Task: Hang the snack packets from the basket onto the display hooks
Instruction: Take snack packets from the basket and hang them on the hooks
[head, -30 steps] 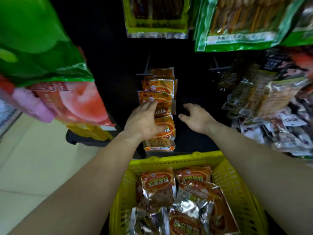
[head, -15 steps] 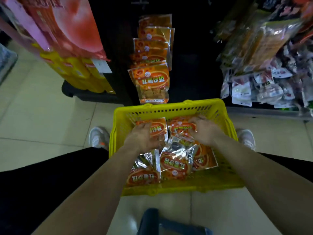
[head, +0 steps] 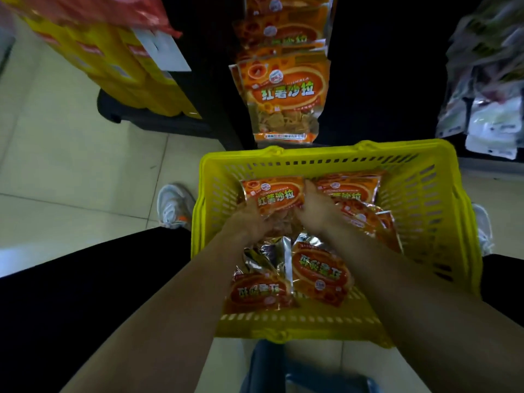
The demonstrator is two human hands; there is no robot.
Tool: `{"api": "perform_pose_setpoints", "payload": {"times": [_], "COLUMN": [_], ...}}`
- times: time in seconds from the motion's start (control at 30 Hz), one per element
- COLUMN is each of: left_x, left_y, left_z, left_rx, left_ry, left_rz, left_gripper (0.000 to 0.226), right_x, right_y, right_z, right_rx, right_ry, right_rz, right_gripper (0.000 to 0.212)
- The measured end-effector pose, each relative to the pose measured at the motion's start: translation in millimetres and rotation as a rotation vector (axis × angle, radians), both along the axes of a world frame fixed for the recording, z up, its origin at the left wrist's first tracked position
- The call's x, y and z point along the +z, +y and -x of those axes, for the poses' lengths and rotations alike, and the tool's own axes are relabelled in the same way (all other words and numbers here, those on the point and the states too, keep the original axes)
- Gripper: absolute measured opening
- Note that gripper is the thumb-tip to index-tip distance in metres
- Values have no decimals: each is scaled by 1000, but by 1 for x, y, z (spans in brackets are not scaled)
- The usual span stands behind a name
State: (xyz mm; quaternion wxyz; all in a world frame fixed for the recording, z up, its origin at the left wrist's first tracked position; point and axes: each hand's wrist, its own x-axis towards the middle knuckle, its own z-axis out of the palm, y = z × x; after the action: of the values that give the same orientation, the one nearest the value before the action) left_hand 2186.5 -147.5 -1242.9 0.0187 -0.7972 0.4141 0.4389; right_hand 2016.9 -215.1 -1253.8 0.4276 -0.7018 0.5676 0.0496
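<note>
The left hand and right hand are covering the lower half of the orange packet, and the left fingers are lying out of sight beneath it. Beyond the hands, the hanging packets are running off the top edge. Far right of the right hand, pale bags are blurring together.

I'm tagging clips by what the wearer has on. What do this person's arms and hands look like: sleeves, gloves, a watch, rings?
The left forearm and right forearm are bare to the frame edge; no sleeve shows. The left hand and right hand are ungloved. No watch or band shows at either wrist; no ring can be made out, though the light is dim.
</note>
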Motion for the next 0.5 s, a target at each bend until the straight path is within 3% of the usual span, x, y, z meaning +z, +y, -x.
{"api": "perform_pose_setpoints", "payload": {"times": [0.2,0.3,0.5], "left_x": [-14,-15,-8], "left_y": [7,9,8], "left_z": [-2,-2,-4], "left_rx": [-38,70,305], "left_ry": [30,89,278], "left_rz": [62,140,157], "left_gripper": [81,83,72], "right_x": [-21,-23,-3], "right_y": [-4,-3,-7], "right_z": [-2,3,7], "right_rx": [-164,-174,-167], "right_ry": [8,-45,-58], "right_rz": [43,67,170], "right_gripper": [44,24,15]}}
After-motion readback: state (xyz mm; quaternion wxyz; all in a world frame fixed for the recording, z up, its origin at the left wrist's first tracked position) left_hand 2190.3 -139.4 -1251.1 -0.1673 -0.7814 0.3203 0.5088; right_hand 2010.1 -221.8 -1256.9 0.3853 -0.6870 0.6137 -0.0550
